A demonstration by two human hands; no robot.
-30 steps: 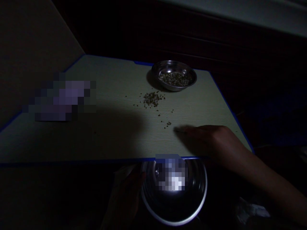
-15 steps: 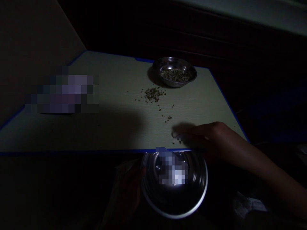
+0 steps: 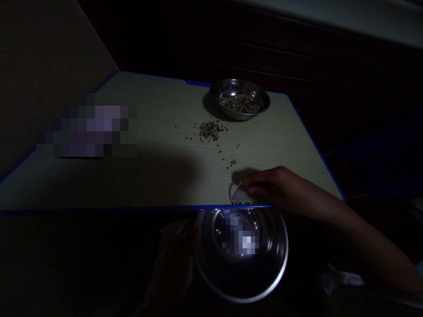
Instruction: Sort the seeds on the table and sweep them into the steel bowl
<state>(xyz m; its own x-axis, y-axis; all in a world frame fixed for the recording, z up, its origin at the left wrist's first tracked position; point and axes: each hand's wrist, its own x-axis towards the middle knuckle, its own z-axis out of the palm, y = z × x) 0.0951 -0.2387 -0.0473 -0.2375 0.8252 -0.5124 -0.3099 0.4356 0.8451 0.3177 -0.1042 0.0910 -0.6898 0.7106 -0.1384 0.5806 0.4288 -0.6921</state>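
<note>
My right hand (image 3: 264, 182) is closed on a thin, pale, round-edged card (image 3: 240, 193) with faint printed marks. The card stands against the tabletop at its front edge, beside a few small dark grains (image 3: 246, 203). Below that edge, my left hand (image 3: 181, 251) grips the left rim of a large steel bowl (image 3: 274, 268), its fingers mostly in shadow. The bowl's mouth faces up under the table edge. Farther back lies a loose pile of small brown grains (image 3: 210, 130), with a few stray ones (image 3: 232, 163) between it and my right hand.
A smaller steel bowl (image 3: 239, 115) holding grains stands at the back right of the blue-edged table (image 3: 158, 105). A blurred-out purplish item (image 3: 105, 119) lies at the left. Something pale and crumpled (image 3: 343, 279) is at the lower right. The room is dim.
My right hand has moved slightly left and toward the table's front edge, with the card drawn along. Stray grains now sit right at that edge. The large bowl stays nearly still.
</note>
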